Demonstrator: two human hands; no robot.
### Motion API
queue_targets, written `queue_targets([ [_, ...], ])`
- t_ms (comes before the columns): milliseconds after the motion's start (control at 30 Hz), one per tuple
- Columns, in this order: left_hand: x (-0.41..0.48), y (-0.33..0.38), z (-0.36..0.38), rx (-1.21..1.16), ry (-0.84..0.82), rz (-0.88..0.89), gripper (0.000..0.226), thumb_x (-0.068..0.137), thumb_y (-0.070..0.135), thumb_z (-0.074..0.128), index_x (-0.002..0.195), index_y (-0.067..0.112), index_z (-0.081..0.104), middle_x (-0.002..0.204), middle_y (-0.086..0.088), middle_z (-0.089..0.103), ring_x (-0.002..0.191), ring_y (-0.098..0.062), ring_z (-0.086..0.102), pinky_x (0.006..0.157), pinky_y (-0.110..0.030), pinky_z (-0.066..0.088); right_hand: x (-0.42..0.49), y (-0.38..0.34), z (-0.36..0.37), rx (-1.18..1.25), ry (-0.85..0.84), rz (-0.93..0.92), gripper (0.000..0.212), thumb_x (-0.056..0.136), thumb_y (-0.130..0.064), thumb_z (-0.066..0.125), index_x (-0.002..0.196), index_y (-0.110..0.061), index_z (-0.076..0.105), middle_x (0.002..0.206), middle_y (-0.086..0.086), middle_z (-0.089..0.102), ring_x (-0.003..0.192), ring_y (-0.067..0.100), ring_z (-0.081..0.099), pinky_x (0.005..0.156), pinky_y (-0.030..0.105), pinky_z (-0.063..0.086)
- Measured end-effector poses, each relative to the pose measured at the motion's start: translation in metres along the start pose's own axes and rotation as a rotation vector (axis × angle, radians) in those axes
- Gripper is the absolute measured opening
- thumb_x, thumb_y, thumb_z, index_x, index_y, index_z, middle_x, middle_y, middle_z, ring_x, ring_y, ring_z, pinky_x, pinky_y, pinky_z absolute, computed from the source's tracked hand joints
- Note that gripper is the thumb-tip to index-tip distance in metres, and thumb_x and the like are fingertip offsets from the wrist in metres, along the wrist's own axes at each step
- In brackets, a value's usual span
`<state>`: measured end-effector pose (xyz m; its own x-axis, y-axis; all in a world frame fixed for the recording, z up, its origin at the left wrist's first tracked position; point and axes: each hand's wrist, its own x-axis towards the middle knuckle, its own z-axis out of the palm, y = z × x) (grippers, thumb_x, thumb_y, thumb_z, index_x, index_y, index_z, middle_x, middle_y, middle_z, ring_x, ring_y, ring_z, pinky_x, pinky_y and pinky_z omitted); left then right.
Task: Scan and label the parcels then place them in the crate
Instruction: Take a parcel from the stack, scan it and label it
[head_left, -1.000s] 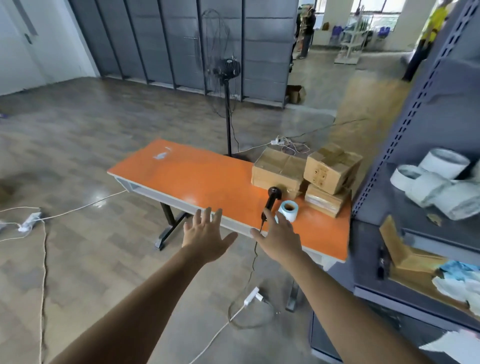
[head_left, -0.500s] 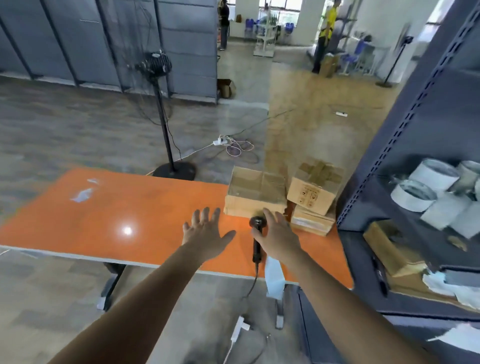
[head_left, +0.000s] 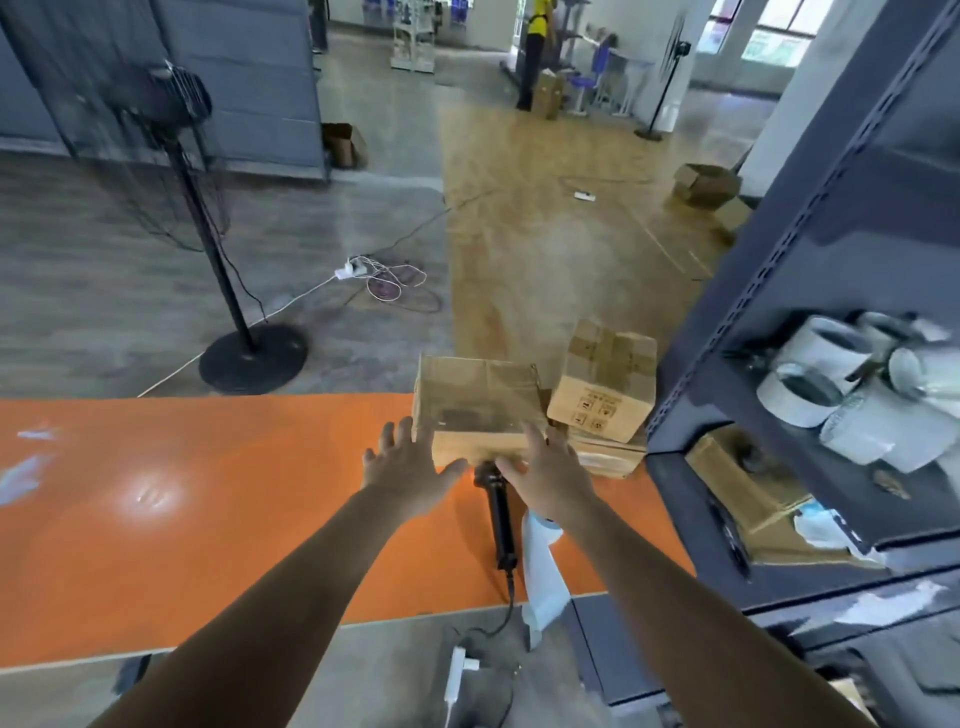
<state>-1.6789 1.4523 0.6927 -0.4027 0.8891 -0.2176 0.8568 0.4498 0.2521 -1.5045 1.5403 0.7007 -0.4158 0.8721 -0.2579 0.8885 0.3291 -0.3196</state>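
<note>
Three cardboard parcels sit at the right end of the orange table (head_left: 182, 519): a wide flat parcel (head_left: 480, 405), a taped cube-shaped parcel (head_left: 605, 387) tilted on top of a flat parcel (head_left: 610, 452). My left hand (head_left: 408, 465) and my right hand (head_left: 545, 467) reach with spread fingers to the near edge of the wide parcel; neither holds anything. A black handheld scanner (head_left: 500, 512) lies on the table between my hands, cable trailing off the front edge. A strip of white labels (head_left: 540, 566) hangs over the edge beside it.
A dark metal shelf rack (head_left: 779, 291) stands right against the table, holding white label rolls (head_left: 831, 379) and cardboard scraps. A pedestal fan (head_left: 208, 244) stands behind the table. Power strips and cables lie on the floor. A person in yellow stands far back.
I have stepped closer and the view has swung right. Both hands moved forward over the table, from near the scanner to the wide parcel's front edge.
</note>
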Motion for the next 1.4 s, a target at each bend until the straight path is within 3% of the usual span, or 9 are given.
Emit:
queue_targets([
  [133, 0.023, 0.006, 0.001, -0.011, -0.006, -0.041, 0.079, 0.091, 0.068, 0.034, 0.153, 0.025, 0.009, 0.158, -0.007, 0.012, 0.146, -0.03, 0.01, 0.11, -0.05, 0.027, 0.029, 0.012, 0.003, 0.023, -0.044, 0.014, 0.076, 0.096, -0.064, 0.039, 0.158, -0.031, 0.01, 0.164, 0.01, 0.011, 0.147, 0.034, 0.021, 0.112, 0.05, 0.035],
  [533, 0.079, 0.019, 0.026, -0.135, -0.094, -0.196, 0.073, 0.092, 0.062, 0.042, 0.15, 0.027, 0.017, 0.148, -0.008, 0.025, 0.138, -0.033, 0.024, 0.101, -0.049, 0.037, 0.095, 0.045, 0.032, 0.123, -0.07, 0.063, 0.077, 0.096, -0.063, 0.041, 0.157, -0.028, 0.009, 0.15, 0.017, 0.033, 0.132, 0.035, 0.044, 0.098, 0.046, 0.048],
  [667, 0.093, 0.012, 0.034, -0.267, -0.132, -0.164, 0.07, 0.091, 0.052, 0.053, 0.148, 0.027, 0.022, 0.143, -0.011, 0.031, 0.134, -0.036, 0.03, 0.103, -0.045, 0.035, 0.102, 0.041, 0.039, 0.106, -0.047, 0.057, 0.077, 0.096, -0.061, 0.042, 0.156, -0.025, 0.01, 0.147, 0.016, 0.034, 0.131, 0.033, 0.042, 0.097, 0.044, 0.048],
  [767, 0.098, 0.0, 0.038, -0.296, -0.149, -0.14, 0.079, 0.088, 0.044, 0.063, 0.151, 0.023, 0.019, 0.144, -0.014, 0.028, 0.132, -0.038, 0.033, 0.105, -0.044, 0.035, 0.105, 0.031, 0.043, 0.13, -0.012, 0.048, 0.078, 0.096, -0.059, 0.045, 0.156, -0.022, 0.014, 0.147, 0.016, 0.033, 0.13, 0.033, 0.044, 0.096, 0.042, 0.049],
  [933, 0.097, -0.036, 0.031, -0.392, -0.044, -0.203, 0.087, 0.083, 0.034, 0.07, 0.15, 0.02, 0.017, 0.128, -0.017, 0.037, 0.104, -0.042, 0.055, 0.084, -0.042, 0.051, 0.111, 0.005, 0.051, 0.172, 0.006, 0.0, 0.074, 0.097, -0.056, 0.048, 0.155, -0.025, 0.014, 0.143, 0.014, 0.037, 0.12, 0.028, 0.052, 0.086, 0.034, 0.051],
  [1000, 0.096, -0.053, 0.027, -0.438, -0.015, -0.262, 0.092, 0.083, 0.034, 0.071, 0.151, 0.017, 0.012, 0.132, -0.017, 0.036, 0.105, -0.042, 0.055, 0.078, -0.039, 0.05, 0.113, -0.008, 0.056, 0.199, 0.011, 0.013, 0.077, 0.096, -0.055, 0.05, 0.155, -0.025, 0.012, 0.139, 0.013, 0.038, 0.116, 0.027, 0.053, 0.086, 0.034, 0.053],
  [1067, 0.095, -0.069, 0.023, -0.467, -0.02, -0.327, 0.097, 0.082, 0.034, 0.073, 0.152, 0.01, 0.01, 0.137, -0.019, 0.034, 0.115, -0.042, 0.051, 0.084, -0.041, 0.047, 0.114, -0.02, 0.059, 0.253, -0.003, 0.046, 0.082, 0.094, -0.054, 0.054, 0.156, -0.022, 0.012, 0.14, 0.012, 0.037, 0.12, 0.028, 0.051, 0.09, 0.035, 0.05],
  [1167, 0.086, -0.085, 0.017, -0.433, 0.005, -0.304, 0.087, 0.076, 0.03, 0.078, 0.142, 0.007, 0.027, 0.123, -0.019, 0.04, 0.112, -0.041, 0.049, 0.093, -0.045, 0.047, 0.116, -0.036, 0.062, 0.22, -0.026, 0.027, 0.087, 0.092, -0.054, 0.058, 0.156, -0.015, 0.013, 0.146, 0.013, 0.028, 0.127, 0.031, 0.048, 0.099, 0.04, 0.05],
  [1400, 0.066, -0.113, -0.013, -0.549, 0.214, -0.302, 0.067, 0.082, 0.035, 0.073, 0.137, 0.009, 0.044, 0.115, -0.02, 0.046, 0.106, -0.04, 0.05, 0.095, -0.048, 0.045, 0.108, -0.083, 0.044, 0.164, 0.119, -0.059, 0.078, 0.092, -0.055, 0.058, 0.149, -0.01, 0.031, 0.135, 0.014, 0.038, 0.12, 0.029, 0.051, 0.094, 0.04, 0.052],
])
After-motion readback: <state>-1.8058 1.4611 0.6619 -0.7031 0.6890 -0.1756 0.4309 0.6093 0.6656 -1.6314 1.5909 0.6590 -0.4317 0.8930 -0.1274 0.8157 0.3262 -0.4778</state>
